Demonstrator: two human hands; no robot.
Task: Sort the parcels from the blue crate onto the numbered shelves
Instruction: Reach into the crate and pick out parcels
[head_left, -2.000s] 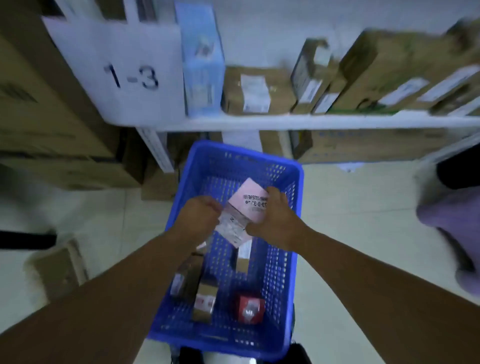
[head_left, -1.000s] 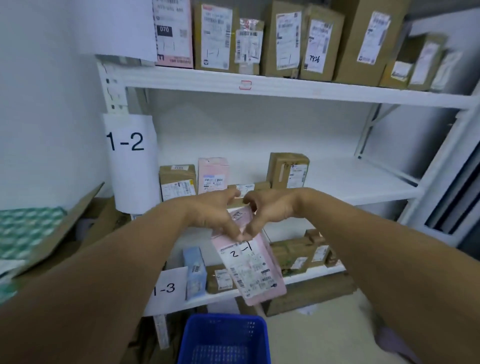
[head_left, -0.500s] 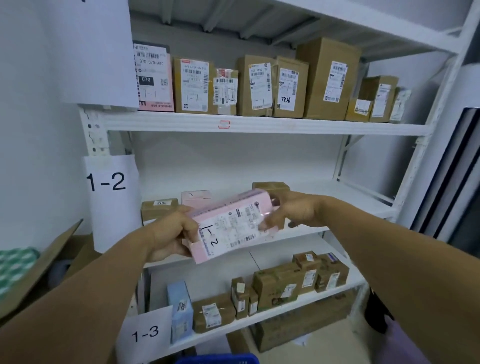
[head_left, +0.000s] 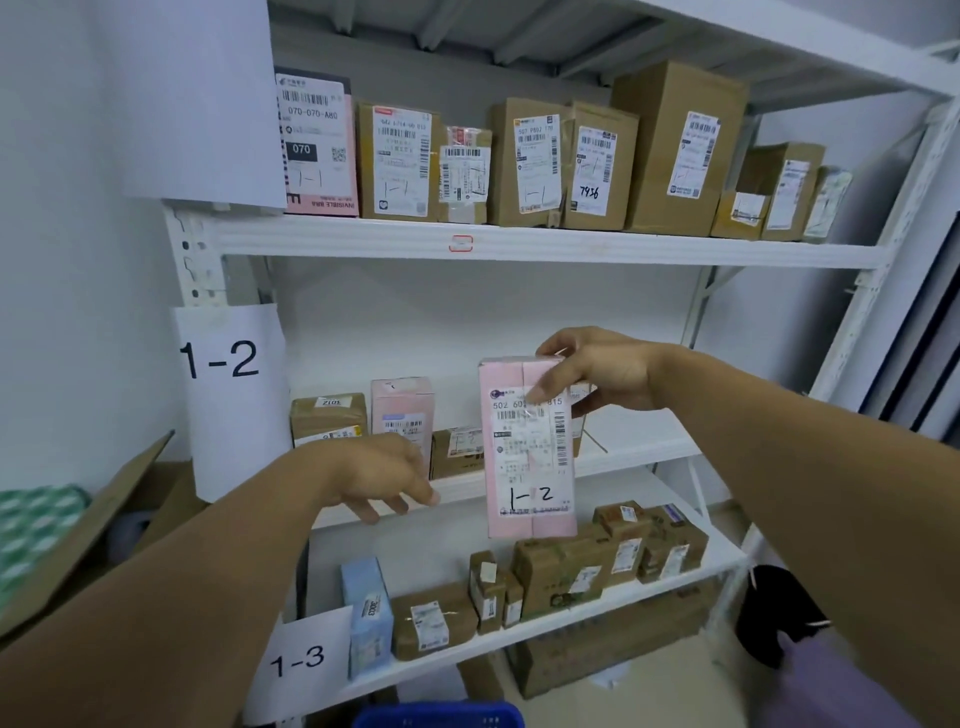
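Right hand (head_left: 605, 375) grips the pink parcel (head_left: 530, 447) by its top, long axis upright (marked 1-2), just in front of the 1-2 shelf (head_left: 636, 451); left hand (head_left: 382, 475) empty, fingers loose, lower left

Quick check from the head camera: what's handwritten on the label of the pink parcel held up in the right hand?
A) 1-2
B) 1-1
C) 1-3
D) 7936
A: the pink parcel, held upright at its top by the right hand, has "1-2" handwritten low on its label, matching the 1-2 sign on the shelf post; the left hand is off it.
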